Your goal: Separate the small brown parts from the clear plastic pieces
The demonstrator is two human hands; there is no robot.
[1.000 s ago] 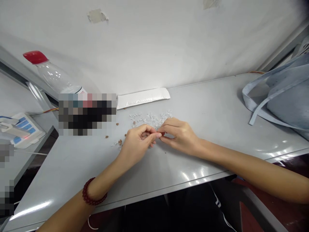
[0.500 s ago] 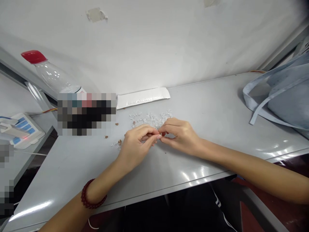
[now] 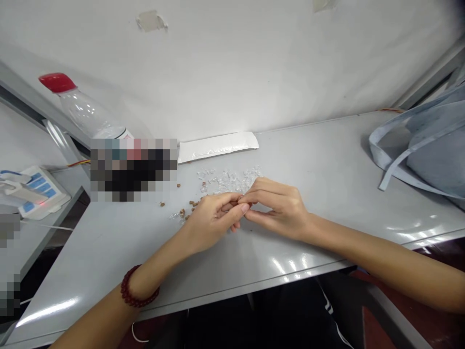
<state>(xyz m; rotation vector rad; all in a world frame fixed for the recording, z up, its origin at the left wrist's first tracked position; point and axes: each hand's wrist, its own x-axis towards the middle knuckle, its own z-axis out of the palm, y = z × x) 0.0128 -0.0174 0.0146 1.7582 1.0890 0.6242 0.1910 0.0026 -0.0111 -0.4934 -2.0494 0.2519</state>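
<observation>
My left hand (image 3: 209, 224) and my right hand (image 3: 278, 208) meet at the middle of the grey table (image 3: 98, 257), their fingertips pinched together around something tiny. That tiny bead (image 3: 244, 206) is almost hidden by my fingers, so its shape cannot be made out. Just behind my hands lies a loose scatter of clear plastic beads (image 3: 228, 180). Small brown beads (image 3: 191, 203) are strewn near my left fingers. A dark red bead bracelet (image 3: 140, 287) circles my left wrist.
A flat white packet (image 3: 218, 147) lies along the wall at the table's back. A clear bottle with a red cap (image 3: 82, 106) stands at back left, beside a pixelated patch (image 3: 132, 169). A blue-grey bag (image 3: 425, 145) rests at right. A white-and-blue device (image 3: 36, 191) sits on a lower left surface.
My hands have shifted slightly right, uncovering more brown beads by my left fingers. The fingertips stay pinched together. The whole view has moved a little.
</observation>
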